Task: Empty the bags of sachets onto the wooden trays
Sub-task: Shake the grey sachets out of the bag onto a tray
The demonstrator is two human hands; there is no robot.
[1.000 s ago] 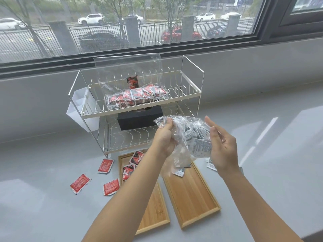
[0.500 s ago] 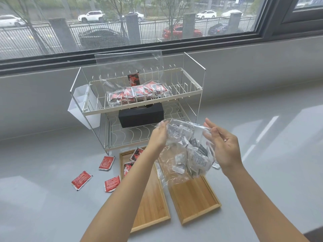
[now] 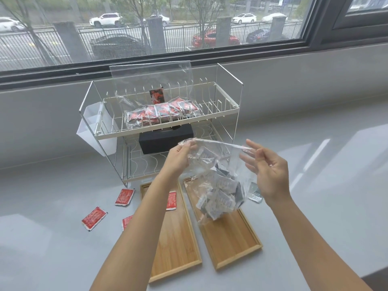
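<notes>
Right now you're at the opening step: your left hand (image 3: 178, 159) and right hand (image 3: 270, 175) each pinch the mouth of the clear bag (image 3: 218, 181) of grey-white sachets above the right wooden tray (image 3: 235, 246), apparently still sealed, so part it, then upend it.

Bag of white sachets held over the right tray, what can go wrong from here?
1. Both hands, left and right, only pinch the bag at its top edge; it could slip.
2. Red sachets already lie off the left tray; these could scatter past the right tray too.
</notes>
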